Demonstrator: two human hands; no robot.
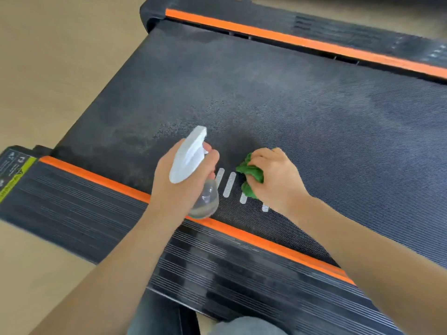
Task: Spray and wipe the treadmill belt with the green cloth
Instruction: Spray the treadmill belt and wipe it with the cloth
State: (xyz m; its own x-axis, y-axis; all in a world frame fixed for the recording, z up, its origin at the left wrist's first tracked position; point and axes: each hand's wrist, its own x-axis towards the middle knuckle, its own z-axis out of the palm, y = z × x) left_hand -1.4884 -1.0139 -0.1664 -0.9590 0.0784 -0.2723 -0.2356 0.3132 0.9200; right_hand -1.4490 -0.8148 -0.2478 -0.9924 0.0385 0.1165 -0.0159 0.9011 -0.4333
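Observation:
The black textured treadmill belt (278,97) runs across the view, with damp darker patches on its left part. My left hand (179,184) grips a clear spray bottle (204,199) with a white trigger head (188,155), its nozzle aimed out over the belt. Just to the right, my right hand (275,177) holds a bunched green cloth (251,175) down on the belt, beside several short white stripes (229,184).
Orange-edged black side rails border the belt, one near me (101,209) and one on the far side (314,35). A yellow-green warning label (17,175) sits at the near rail's left end. Beige floor (53,64) lies to the left. My knees show at the bottom edge.

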